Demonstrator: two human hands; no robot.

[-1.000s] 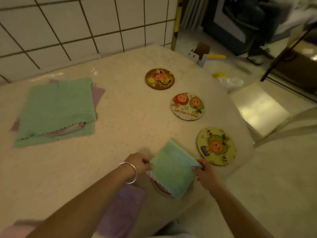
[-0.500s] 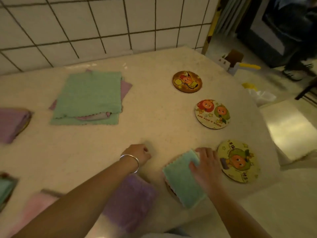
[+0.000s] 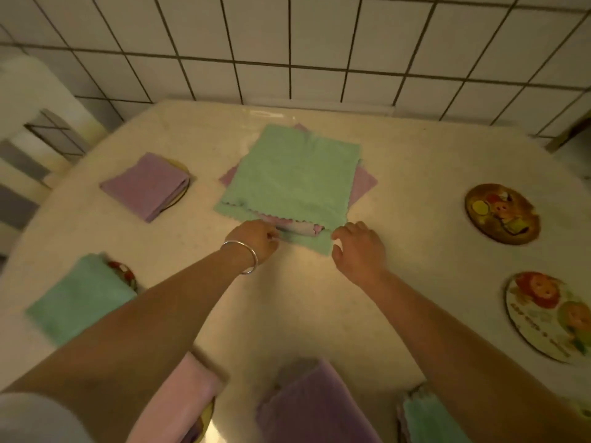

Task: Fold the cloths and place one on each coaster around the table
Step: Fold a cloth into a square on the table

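A stack of unfolded cloths (image 3: 294,180), green on top with pink and purple beneath, lies flat at the table's middle. My left hand (image 3: 256,239), a bangle on its wrist, pinches the stack's near edge at its left end. My right hand (image 3: 358,247) hovers with loosely curled fingers at the near right corner, holding nothing. Folded cloths sit on coasters around me: purple (image 3: 147,187) at far left, green (image 3: 80,298) at left, pink (image 3: 179,404), purple (image 3: 316,407) and green (image 3: 428,420) along the near edge. Two bare picture coasters (image 3: 502,212) (image 3: 550,318) lie at right.
The pale round table (image 3: 415,167) stands against a white tiled wall (image 3: 319,43). A chair back (image 3: 35,129) shows beyond the table's left edge.
My view swung left from the right-side coasters to the cloth stack. Both hands left the folded green cloth on its coaster and reached forward to the stack's near edge.
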